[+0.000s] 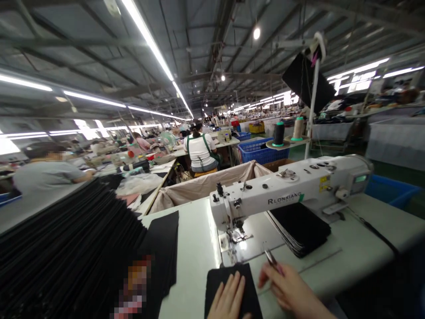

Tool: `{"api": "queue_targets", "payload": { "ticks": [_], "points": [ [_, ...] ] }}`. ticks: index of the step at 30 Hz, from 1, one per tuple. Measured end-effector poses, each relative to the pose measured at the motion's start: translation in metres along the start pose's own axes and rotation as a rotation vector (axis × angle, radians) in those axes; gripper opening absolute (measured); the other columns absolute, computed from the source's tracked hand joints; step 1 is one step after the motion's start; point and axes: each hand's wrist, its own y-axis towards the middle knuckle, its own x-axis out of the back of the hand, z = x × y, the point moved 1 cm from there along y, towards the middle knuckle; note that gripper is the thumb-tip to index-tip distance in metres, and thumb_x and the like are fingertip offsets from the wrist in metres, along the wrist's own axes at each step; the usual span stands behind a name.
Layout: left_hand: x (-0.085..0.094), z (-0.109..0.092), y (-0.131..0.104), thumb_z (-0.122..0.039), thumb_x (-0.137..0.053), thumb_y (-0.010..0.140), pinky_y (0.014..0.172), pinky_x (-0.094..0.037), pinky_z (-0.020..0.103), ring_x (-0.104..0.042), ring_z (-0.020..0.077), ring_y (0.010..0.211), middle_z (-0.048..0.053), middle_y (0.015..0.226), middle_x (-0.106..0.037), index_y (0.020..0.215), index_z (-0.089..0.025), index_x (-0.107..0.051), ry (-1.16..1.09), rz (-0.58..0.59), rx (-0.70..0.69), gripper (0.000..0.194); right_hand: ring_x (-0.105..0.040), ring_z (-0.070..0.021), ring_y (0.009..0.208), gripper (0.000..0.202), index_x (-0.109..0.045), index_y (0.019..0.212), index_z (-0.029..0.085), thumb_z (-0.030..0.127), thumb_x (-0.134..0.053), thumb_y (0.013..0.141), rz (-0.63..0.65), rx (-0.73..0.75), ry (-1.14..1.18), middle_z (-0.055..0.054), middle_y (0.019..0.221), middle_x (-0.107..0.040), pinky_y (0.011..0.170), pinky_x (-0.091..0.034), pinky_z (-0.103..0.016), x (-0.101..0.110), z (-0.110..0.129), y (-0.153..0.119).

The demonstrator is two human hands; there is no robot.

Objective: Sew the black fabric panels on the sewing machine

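Note:
My left hand point(229, 297) lies flat with fingers stretched out on a black fabric panel point(212, 283) in front of the sewing machine point(252, 195). The panel's far edge is just short of the needle area. In my right hand point(285, 285) is a pair of thread snips point(271, 257), blades pointing up and away, over the table to the right of the panel. Under the machine's arm sits a stack of black fabric pieces point(299, 228).
A tall pile of black panels point(66, 239) fills the left, with more black pieces point(162, 248) beside it. Thread cones point(279, 134) stand behind the machine near a pole point(314, 102). A cloth-lined bin point(206, 184) and blue crate point(262, 151) lie beyond. Other people work farther off.

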Motion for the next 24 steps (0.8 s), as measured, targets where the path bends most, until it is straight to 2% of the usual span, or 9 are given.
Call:
{"api": "queue_targets", "payload": {
  "ticks": [1, 3, 6, 8, 12, 17, 24],
  "points": [
    [0.007, 0.008, -0.009, -0.037, -0.043, 0.092, 0.095, -0.052, 0.048, -0.046, 0.0276, 0.125, 0.004, 0.142, -0.041, 0.147, -0.033, 0.008, 0.023, 0.016, 0.02, 0.075, -0.027, -0.0021, 0.037, 0.041, -0.061, 0.084, 0.016, 0.057, -0.052, 0.085, -0.058, -0.023, 0.167, -0.003, 0.078, -0.065, 0.032, -0.019, -0.018, 0.0, -0.002, 0.014],
    [0.022, 0.017, -0.02, -0.034, -0.043, 0.093, 0.102, -0.046, 0.047, -0.039, 0.0263, 0.131, 0.003, 0.148, -0.032, 0.148, -0.03, 0.0, 0.042, 0.049, 0.087, 0.07, -0.016, -0.0003, 0.038, 0.038, -0.061, 0.087, 0.016, 0.054, -0.061, 0.08, -0.097, -0.02, 0.376, -0.004, 0.083, -0.065, 0.034, -0.011, -0.017, -0.004, -0.004, 0.037],
    [0.042, 0.018, -0.024, -0.035, -0.042, 0.094, 0.106, -0.041, 0.045, -0.033, 0.0241, 0.135, 0.002, 0.15, -0.028, 0.149, -0.029, -0.006, 0.02, 0.088, 0.15, 0.065, -0.015, -0.0002, 0.039, 0.037, -0.062, 0.087, 0.015, 0.049, -0.07, 0.073, -0.115, -0.003, 0.529, -0.005, 0.084, -0.066, 0.035, -0.011, -0.017, -0.014, 0.003, 0.062],
    [0.047, 0.015, -0.021, -0.035, -0.041, 0.095, 0.107, -0.039, 0.045, -0.031, 0.0233, 0.136, 0.002, 0.151, -0.027, 0.149, -0.029, -0.007, -0.001, 0.111, 0.158, 0.064, -0.017, -0.0001, 0.039, 0.037, -0.062, 0.086, 0.014, 0.046, -0.073, 0.071, -0.121, 0.001, 0.578, -0.007, 0.083, -0.067, 0.035, -0.011, -0.017, -0.021, 0.01, 0.072],
    [0.049, 0.013, -0.014, -0.036, -0.04, 0.095, 0.11, -0.034, 0.045, -0.027, 0.0222, 0.138, 0.002, 0.152, -0.025, 0.148, -0.029, -0.009, -0.045, 0.134, 0.186, 0.061, -0.018, 0.0006, 0.039, 0.037, -0.063, 0.081, 0.011, 0.045, -0.075, 0.07, -0.132, 0.015, 0.612, -0.008, 0.077, -0.068, 0.035, -0.012, -0.017, -0.03, 0.022, 0.082],
    [0.051, 0.022, -0.001, -0.036, -0.039, 0.096, 0.112, -0.031, 0.046, -0.027, 0.0218, 0.138, 0.002, 0.152, -0.025, 0.148, -0.03, -0.012, -0.105, 0.137, 0.208, 0.059, -0.019, 0.0005, 0.039, 0.037, -0.064, 0.078, 0.011, 0.045, -0.075, 0.069, -0.142, 0.03, 0.594, -0.009, 0.078, -0.069, 0.034, -0.015, -0.018, -0.033, 0.029, 0.081],
    [0.052, 0.035, 0.01, -0.036, -0.04, 0.096, 0.114, -0.028, 0.044, -0.026, 0.0198, 0.139, -0.001, 0.152, -0.025, 0.148, -0.031, -0.014, -0.118, 0.138, 0.249, 0.058, -0.017, 0.0012, 0.036, 0.041, -0.064, 0.085, 0.013, 0.053, -0.062, 0.079, -0.044, -0.058, 0.488, -0.01, 0.086, -0.07, 0.034, -0.009, -0.019, -0.018, 0.01, 0.075]
  ]
}}
